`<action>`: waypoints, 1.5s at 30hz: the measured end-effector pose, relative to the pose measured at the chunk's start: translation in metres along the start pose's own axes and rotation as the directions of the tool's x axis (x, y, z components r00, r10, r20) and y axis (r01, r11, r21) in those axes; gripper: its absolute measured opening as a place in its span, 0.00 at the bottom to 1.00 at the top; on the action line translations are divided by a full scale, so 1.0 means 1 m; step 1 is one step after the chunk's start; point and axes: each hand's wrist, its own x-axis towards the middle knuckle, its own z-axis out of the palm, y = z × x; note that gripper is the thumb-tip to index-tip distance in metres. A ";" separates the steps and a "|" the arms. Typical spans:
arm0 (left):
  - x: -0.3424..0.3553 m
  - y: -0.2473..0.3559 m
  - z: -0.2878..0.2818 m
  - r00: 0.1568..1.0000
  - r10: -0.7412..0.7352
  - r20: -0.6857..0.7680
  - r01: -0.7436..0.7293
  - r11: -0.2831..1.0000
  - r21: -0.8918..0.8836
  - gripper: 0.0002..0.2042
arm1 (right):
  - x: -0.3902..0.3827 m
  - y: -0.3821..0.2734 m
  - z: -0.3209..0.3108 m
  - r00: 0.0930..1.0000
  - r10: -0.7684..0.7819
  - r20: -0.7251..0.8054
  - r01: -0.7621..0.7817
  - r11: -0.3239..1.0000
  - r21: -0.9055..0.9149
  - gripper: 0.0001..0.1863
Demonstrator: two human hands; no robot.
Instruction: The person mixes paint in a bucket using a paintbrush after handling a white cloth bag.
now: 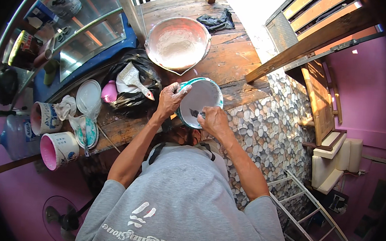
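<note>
Now | left hand [172, 99]: fingers curled over the rim of a teal-rimmed bucket [217, 87] | right hand [215, 121]: gripping a dark tool [195, 113] at the bucket's mouth | bucket: before the torso, near the wooden table's [233, 49] edge, support unclear | about: white-coated basin [178, 41] beyond; paintbrush [136, 83] leftward, above black plastic [139, 60].

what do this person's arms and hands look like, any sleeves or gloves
Both arms wear the short, loose grey sleeves of a T-shirt with a white print; the forearms are bare. The left hand and right hand have no gloves, and no watch or band shows at either wrist. The left has whitish smears.
</note>
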 end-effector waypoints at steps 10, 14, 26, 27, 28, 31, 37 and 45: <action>0.000 0.010 0.004 0.999 -0.012 0.043 0.011 0.999 0.043 0.20 | 0.026 0.019 -0.008 0.975 0.166 -0.145 -0.175 0.983 -0.049 0.14; 0.000 0.012 0.002 0.997 -0.013 0.073 0.013 1.000 -0.010 0.20 | 0.032 0.009 -0.005 0.982 0.094 -0.161 -0.093 0.996 0.012 0.13; 0.007 0.008 0.001 0.999 -0.008 0.048 0.003 0.995 0.104 0.23 | 0.012 0.000 -0.011 0.987 -0.144 0.074 0.145 0.989 -0.013 0.10; 0.006 0.010 0.001 0.998 -0.011 0.058 0.005 0.995 0.097 0.23 | 0.016 0.003 -0.011 0.987 -0.144 0.074 0.146 0.989 -0.013 0.10; 0.005 0.013 0.000 0.998 -0.015 0.069 0.009 0.996 0.091 0.23 | 0.021 0.006 -0.011 0.989 -0.150 0.009 0.150 0.988 -0.028 0.10; 0.002 0.014 0.002 0.998 0.018 0.063 -0.020 0.999 0.032 0.22 | 0.034 0.017 -0.012 0.982 -0.169 -0.090 0.165 0.985 -0.049 0.09; 0.002 0.009 0.003 0.999 0.002 0.034 -0.004 0.999 0.054 0.22 | 0.028 0.031 -0.023 1.000 -0.006 0.005 0.006 0.987 -0.162 0.11; 0.004 0.001 0.002 0.999 -0.031 -0.023 0.030 0.999 -0.015 0.24 | 0.007 0.022 -0.008 0.997 0.037 0.064 -0.035 0.999 -0.030 0.14</action>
